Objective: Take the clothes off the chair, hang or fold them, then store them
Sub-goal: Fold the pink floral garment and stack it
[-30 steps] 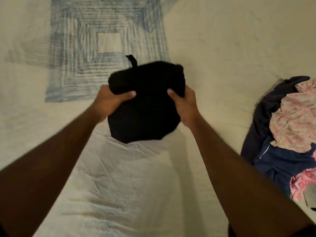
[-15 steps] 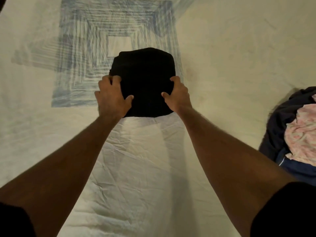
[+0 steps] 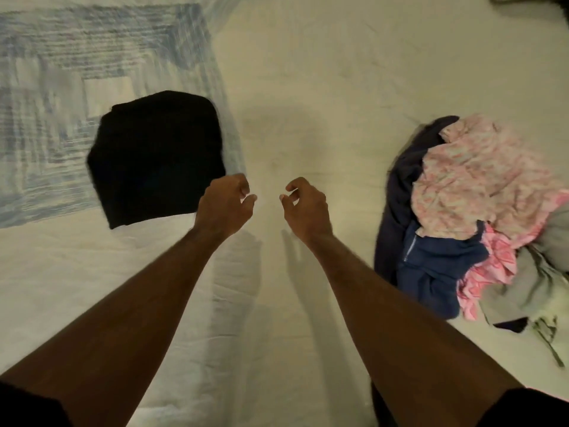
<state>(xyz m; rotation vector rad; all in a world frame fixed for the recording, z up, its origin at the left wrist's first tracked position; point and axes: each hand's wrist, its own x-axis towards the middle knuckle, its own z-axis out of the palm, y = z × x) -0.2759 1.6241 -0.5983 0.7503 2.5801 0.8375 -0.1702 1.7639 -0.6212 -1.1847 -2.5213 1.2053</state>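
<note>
Pale bedsheet [image 3: 308,72] underfoot | folded black garment [image 3: 157,158] lay at 10 o'clock, unheld | left hand [image 3: 224,204] and right hand [image 3: 304,204] empty, fingers loosely curled | unfolded clothes pile [image 3: 468,217] at 3 o'clock: likely light, limp; best gripped at shoulders or hem.

Below me a cream sheet [image 3: 323,72] covers the whole surface, creased and rumpled nearest me. A faded blue pattern of nested squares [image 3: 46,87] is printed at its far left. The light is dim and yellowish, throwing soft shadows across the sheet.
</note>
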